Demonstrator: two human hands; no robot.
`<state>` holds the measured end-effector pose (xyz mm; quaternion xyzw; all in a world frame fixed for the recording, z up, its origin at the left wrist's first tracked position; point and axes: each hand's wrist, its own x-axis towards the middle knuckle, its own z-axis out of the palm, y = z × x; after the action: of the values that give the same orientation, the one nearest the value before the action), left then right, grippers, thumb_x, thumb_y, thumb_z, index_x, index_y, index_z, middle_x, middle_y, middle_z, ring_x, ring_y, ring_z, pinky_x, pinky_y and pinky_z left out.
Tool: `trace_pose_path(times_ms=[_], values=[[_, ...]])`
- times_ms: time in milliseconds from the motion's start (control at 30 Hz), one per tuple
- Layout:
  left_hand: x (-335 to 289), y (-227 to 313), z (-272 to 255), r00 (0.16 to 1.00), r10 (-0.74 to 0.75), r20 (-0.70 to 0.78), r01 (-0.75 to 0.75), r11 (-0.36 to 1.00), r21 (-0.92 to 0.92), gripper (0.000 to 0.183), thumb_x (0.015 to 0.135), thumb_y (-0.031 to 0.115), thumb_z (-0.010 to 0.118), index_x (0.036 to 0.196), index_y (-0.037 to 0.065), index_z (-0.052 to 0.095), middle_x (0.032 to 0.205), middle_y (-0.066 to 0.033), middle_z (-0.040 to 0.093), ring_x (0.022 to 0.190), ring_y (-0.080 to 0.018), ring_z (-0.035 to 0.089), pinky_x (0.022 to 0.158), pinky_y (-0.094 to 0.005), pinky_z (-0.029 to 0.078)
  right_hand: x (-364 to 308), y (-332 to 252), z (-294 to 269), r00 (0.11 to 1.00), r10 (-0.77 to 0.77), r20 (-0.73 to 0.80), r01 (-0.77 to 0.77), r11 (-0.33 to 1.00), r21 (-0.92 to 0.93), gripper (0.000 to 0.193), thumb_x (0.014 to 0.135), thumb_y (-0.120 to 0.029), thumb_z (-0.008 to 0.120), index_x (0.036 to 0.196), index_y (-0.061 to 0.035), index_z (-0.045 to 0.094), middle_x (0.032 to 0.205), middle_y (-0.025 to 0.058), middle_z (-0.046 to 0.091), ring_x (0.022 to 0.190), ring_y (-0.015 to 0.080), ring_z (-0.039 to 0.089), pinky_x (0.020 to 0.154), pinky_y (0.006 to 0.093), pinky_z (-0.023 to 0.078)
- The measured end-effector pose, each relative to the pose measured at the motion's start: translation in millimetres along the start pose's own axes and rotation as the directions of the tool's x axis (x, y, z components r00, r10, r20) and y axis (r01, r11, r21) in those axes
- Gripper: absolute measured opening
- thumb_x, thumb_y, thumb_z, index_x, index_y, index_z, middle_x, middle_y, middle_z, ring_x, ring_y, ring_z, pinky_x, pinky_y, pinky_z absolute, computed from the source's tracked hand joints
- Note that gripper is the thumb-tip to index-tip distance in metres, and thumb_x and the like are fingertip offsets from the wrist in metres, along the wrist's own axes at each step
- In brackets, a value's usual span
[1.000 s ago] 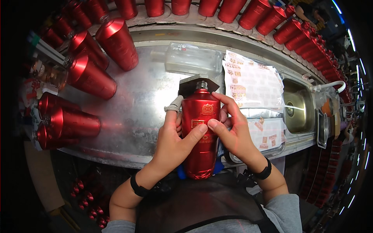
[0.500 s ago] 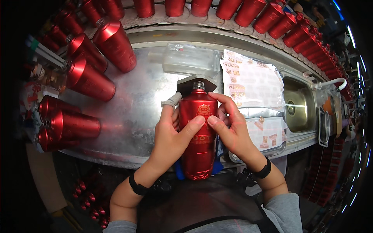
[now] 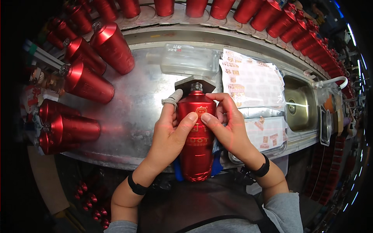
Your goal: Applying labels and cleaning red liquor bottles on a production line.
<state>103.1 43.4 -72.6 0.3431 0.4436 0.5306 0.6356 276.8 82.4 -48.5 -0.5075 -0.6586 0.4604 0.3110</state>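
A glossy red bottle (image 3: pixel 197 155) with gold markings lies at the table's near edge, its clear threaded neck pointing away from me. My left hand (image 3: pixel 169 126) grips its left side, thumb on the gold emblem; a pale cover wraps one fingertip. From the right, my right hand (image 3: pixel 228 126) holds the same bottle, its thumb close to the left one and its index finger at the shoulder. Behind the neck is a dark angular block (image 3: pixel 182 84). Blue cloth (image 3: pixel 178 171) shows beneath the bottle's base.
Several red bottles (image 3: pixel 91 83) stand on the metal table (image 3: pixel 128 93) at left. A clear rectangular container (image 3: pixel 190 60) lies behind the block. Printed sheets (image 3: pixel 254 83) and a sticker sheet (image 3: pixel 266 132) are at right, before a sink (image 3: pixel 301 105). More red bottles ride a curved conveyor (image 3: pixel 178 21) at the back.
Both thumbs have slid slightly up and left over the emblem, baring more gold lettering below. Bottles on the back conveyor have shifted. My grip stays on the bottle.
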Motion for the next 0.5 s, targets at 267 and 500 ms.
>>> trace_pose_path(times_ms=[267,500], values=[[-2.7,-4.1,-6.9,1.0,0.015,0.015,-0.014,0.997,-0.073,0.059,0.103,0.018,0.053,0.15,-0.005,0.025,0.135,-0.0209,0.053,0.122,-0.0185,0.053,0.103,-0.031,0.043,-3.3,8.7,-6.3,0.992,0.104,0.077,-0.118,0.972,0.203,0.048,0.09,-0.025,0.071,0.131,-0.0058,0.054,0.075,-0.0032,0.042,0.066,0.006,0.038,0.061,0.0232,0.037],[-7.8,-2.4,-10.0,0.999,0.005,0.034,-0.002,0.997,-0.073,0.061,0.103,0.019,0.053,0.15,-0.006,0.023,0.139,-0.0223,0.05,0.125,-0.0198,0.051,0.106,-0.0319,0.041,-12.9,4.2,-11.3,0.987,0.097,0.127,-0.109,0.99,0.092,0.065,0.087,-0.024,0.075,0.144,-0.0101,0.046,0.078,-0.0034,0.045,0.068,0.0047,0.043,0.062,0.0209,0.039]])
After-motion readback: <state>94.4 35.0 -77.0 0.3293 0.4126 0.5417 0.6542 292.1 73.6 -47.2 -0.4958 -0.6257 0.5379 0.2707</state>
